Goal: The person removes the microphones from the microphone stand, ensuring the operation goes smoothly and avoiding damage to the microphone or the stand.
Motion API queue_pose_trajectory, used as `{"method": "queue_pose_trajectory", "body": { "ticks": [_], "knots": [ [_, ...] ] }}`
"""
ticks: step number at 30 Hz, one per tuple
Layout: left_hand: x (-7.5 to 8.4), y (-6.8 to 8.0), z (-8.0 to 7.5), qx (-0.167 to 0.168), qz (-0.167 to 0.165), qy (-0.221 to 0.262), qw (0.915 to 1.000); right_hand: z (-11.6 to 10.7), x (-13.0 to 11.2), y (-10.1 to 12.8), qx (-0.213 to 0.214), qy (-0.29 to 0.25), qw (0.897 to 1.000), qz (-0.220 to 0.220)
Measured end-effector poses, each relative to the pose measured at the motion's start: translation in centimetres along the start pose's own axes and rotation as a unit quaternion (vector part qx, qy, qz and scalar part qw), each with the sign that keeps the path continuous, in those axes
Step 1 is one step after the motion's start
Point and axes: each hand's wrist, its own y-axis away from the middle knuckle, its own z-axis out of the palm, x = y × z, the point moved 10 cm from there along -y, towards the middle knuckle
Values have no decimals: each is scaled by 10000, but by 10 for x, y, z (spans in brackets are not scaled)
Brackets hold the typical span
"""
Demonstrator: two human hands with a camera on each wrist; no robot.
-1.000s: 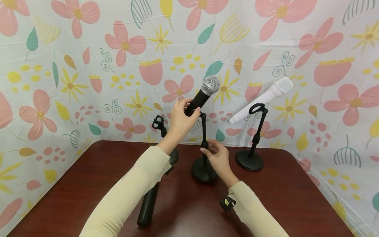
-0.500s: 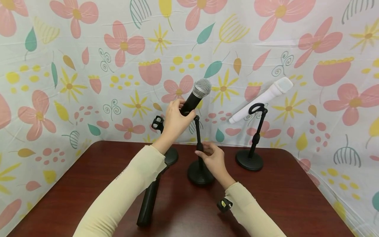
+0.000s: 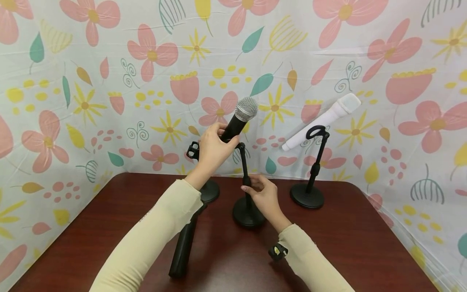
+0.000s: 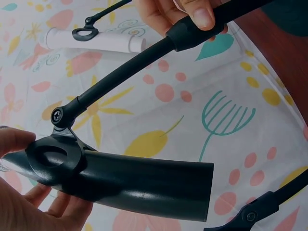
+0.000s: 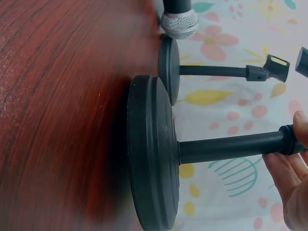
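My left hand (image 3: pixel 215 148) grips the body of a black microphone (image 3: pixel 233 126) with a silver mesh head, tilted up to the right. In the left wrist view the microphone (image 4: pixel 149 185) passes through the ring clip (image 4: pixel 55 159) of a black desktop stand, with fingers and thumb around it near the clip. My right hand (image 3: pixel 264 194) pinches the collar (image 4: pixel 187 33) on that stand's pole. The stand's round base (image 3: pixel 249 213) is on or close to the table; a dark shadow (image 5: pixel 118 159) beside it hides which.
A white microphone (image 3: pixel 324 121) leans in another stand (image 3: pixel 308 196) at the right. Behind my left arm is a third stand (image 3: pixel 209 192) with its clip (image 3: pixel 193 150) vacant. Another black microphone (image 3: pixel 184 247) lies on the brown table (image 3: pixel 328 251). Floral cloth (image 3: pixel 146 101) hangs behind.
Both hands have moved slightly left, bringing the held microphone and its stand along. Over the last half second they have barely shifted. Both holds stay the same.
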Motion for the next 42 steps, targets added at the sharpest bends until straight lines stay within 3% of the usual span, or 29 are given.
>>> {"method": "queue_pose_trajectory", "body": {
  "ticks": [8,21,42],
  "knots": [
    [1,-1,-2,-23,-67,-57,10000,3,41,-11,-9,-152,9999,24],
    [2,-3,-9,-23,-101,-123,9999,12,39,-14,-178,69,9998,-78],
    [5,-2,-19,29,-189,-18,9998,17,34,-15,-193,-55,9995,-253]
  ]
}}
